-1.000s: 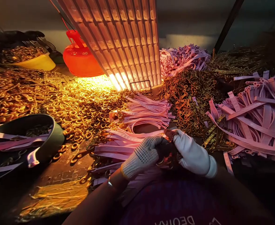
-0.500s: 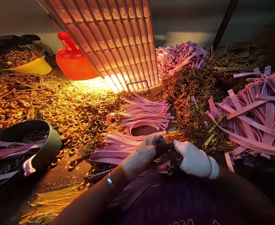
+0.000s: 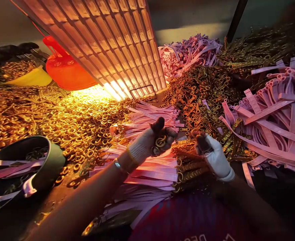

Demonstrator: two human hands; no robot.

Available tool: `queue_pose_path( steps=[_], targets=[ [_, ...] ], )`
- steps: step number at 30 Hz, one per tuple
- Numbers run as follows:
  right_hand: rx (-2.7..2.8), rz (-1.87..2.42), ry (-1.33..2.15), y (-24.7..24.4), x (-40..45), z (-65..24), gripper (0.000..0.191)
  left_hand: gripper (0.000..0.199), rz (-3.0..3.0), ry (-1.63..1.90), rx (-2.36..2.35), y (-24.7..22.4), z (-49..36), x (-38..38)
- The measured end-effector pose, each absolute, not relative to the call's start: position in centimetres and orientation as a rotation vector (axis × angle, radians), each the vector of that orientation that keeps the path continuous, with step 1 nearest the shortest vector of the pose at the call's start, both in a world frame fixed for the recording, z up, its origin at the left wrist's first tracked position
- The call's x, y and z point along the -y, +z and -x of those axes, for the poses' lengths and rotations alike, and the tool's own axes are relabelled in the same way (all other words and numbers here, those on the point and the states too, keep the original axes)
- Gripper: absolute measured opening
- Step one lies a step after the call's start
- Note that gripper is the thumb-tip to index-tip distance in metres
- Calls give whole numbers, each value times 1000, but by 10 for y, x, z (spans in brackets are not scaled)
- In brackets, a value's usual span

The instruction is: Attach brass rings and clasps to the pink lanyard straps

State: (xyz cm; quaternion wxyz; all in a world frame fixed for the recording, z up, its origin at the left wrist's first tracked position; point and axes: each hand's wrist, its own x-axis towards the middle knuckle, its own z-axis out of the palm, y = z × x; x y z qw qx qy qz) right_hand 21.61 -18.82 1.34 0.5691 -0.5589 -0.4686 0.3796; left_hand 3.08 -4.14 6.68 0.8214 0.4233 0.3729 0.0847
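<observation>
Curled left hand [image 3: 163, 139] cups metal rings [image 3: 160, 142] above pink straps [image 3: 153, 169]! Right hand [image 3: 210, 150] is bent inward, contents unclear; red lamp [image 3: 67, 72] blazes over the ring-strewn table [image 3: 58, 195], dim wall [image 3: 187, 13] behind.

A: Which item adjoins the slatted panel [image 3: 107, 43]?
B: A red lamp housing [image 3: 68, 72], left of the panel and partly behind it; a red cord [image 3: 34, 23] rises from its top.
A: Further left of the panel?
B: A yellow container [image 3: 33, 77].
A: Right of the panel?
B: A dark slanted bar [image 3: 236, 21].
</observation>
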Motion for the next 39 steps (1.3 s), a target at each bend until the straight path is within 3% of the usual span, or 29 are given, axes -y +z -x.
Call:
queue_pose_path(
  steps=[9,13,17,27,34,39],
  targets=[
    [1201,1408,905,-4,185,-230,32,13,-2098,-15,-945,11,-52,-2],
    [1263,1374,821,-5,186,-226,26,10,-2252,51,-974,1,-69,-6],
    [1314,1318,883,8,186,-219,37,3,-2242,90,-999,12,-67,2],
    [1733,1457,519,44,178,-177,46,29,-1246,391,-967,98,7,100],
    [2072,1723,6,52,187,-145,18,37,-1316,473,-952,81,31,125],
    [2212,1742,-277,49,190,-141,16,36,-1626,419,-945,72,34,126]
  ],
)
